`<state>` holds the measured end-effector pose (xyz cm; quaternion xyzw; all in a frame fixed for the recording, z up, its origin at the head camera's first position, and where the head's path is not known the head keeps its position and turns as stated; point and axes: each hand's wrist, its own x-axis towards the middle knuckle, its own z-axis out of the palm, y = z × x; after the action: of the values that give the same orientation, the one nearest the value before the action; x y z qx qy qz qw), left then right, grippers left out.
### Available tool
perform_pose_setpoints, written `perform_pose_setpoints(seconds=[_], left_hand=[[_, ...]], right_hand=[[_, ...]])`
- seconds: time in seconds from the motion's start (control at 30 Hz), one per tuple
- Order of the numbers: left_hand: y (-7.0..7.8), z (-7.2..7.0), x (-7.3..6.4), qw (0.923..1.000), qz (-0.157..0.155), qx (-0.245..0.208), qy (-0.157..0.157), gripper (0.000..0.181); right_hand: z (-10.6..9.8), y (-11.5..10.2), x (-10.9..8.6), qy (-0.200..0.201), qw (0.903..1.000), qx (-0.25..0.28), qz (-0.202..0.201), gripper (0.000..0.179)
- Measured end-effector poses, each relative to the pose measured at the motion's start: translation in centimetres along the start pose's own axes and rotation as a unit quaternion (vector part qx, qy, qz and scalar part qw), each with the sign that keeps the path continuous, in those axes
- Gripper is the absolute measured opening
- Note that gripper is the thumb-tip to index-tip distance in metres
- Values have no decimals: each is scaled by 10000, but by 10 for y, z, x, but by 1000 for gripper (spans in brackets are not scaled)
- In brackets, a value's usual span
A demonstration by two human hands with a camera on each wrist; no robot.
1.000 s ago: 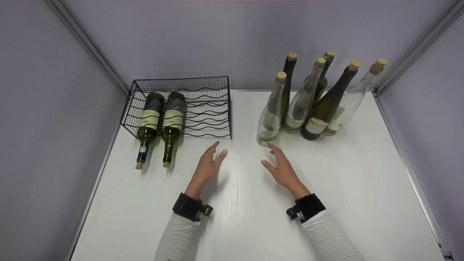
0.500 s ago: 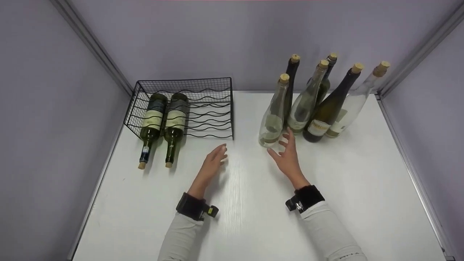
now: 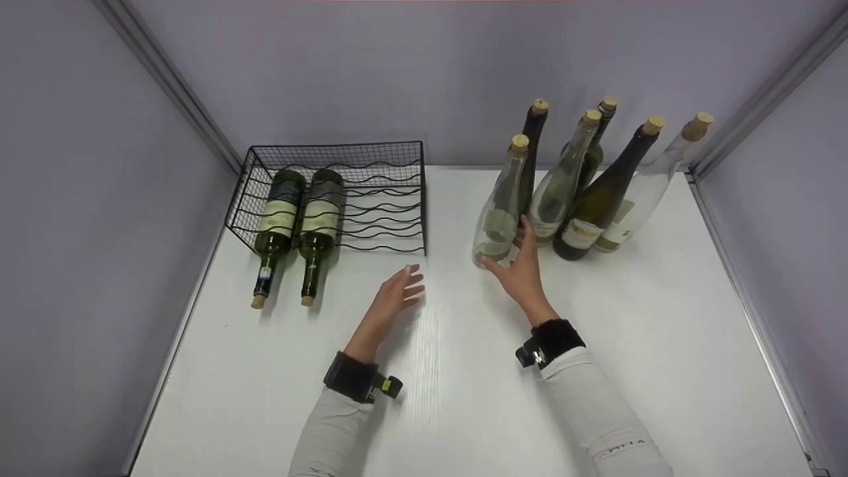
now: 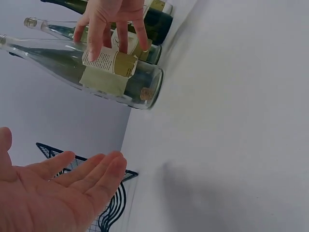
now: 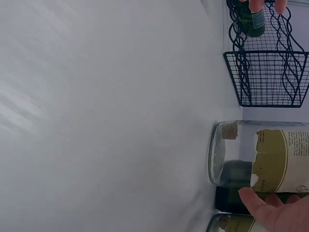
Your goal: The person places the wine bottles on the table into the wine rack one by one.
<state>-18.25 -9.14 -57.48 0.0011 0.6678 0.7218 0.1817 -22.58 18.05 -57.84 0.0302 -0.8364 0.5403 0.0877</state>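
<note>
My right hand [image 3: 523, 275] is at the lower part of a clear glass wine bottle [image 3: 497, 225] standing upright with a cork in its neck. Its thumb lies at the near side of the base and its fingers reach along the right side. The left wrist view has those fingers extended and spread beside the bottle's torn label [image 4: 106, 79]. My left hand [image 3: 389, 298] is held over the table in front of the wire rack [image 3: 382, 249], palm turned inward, fingers extended, holding nothing.
Two green wine bottles [image 3: 279, 215] lie in the rack's left part, corked necks toward me. Right behind the clear bottle, several corked bottles stand close together, including a brown one [image 3: 599, 199] and a tall clear one [image 3: 646, 189]. Walls enclose the white table [image 3: 424, 397].
My right hand has moved forward to the clear bottle, its thumb and fingers coming to either side of the base. My left hand has turned and shifted slightly right. The bottles stay in place.
</note>
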Motion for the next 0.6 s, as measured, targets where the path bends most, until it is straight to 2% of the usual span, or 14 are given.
perform_pose_setpoints(seconds=[0.17,0.4,0.6], left_hand=[[-1,4,0,9998,-56,-127,-127,69],[-2,8,1,9997,-167,-185,-59,67],[-3,13,3,9997,-179,-158,-71,73]], right_hand=[[-1,-2,8,27,10000,-50,28,103],[0,-7,13,159,9998,52,86,97],[0,-6,19,111,9997,91,174,101]])
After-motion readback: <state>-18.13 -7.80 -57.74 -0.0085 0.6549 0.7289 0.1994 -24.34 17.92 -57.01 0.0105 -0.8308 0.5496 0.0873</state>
